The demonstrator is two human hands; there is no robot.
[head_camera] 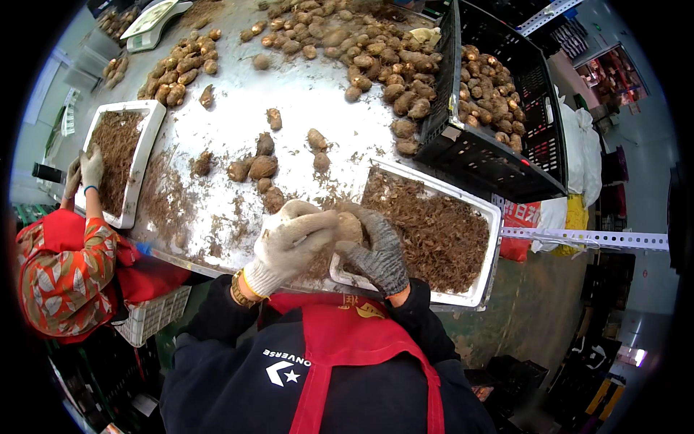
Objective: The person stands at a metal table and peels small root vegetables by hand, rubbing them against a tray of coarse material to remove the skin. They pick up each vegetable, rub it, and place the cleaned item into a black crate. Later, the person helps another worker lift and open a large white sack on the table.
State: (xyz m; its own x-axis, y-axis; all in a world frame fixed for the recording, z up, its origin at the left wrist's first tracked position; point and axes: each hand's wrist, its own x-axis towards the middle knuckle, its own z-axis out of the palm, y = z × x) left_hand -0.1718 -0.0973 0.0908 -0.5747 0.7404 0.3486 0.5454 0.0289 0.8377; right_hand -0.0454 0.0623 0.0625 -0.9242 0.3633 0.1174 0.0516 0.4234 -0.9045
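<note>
My right hand [378, 250], in a grey knitted glove, grips a pale brown taro corm [348, 228] at the left edge of a white foam tray [477, 290]. My left hand [293, 238], in a cream knitted glove, is curled against the corm's left side; whether its fingers hold anything is hidden. Brown fibrous peelings [442, 238] fill much of the tray. Several loose brown taro corms [263, 167] lie on the metal table [227, 119] beyond my hands. A large heap of taro corms [374, 54] spreads across the far side.
A black plastic crate [488, 157] holding taro corms leans at the right. Another foam tray [157, 116] with peelings lies at the left, where a co-worker [70, 266] has both gloved hands over it. A scale [154, 24] stands at the far left, near a smaller corm pile [181, 68].
</note>
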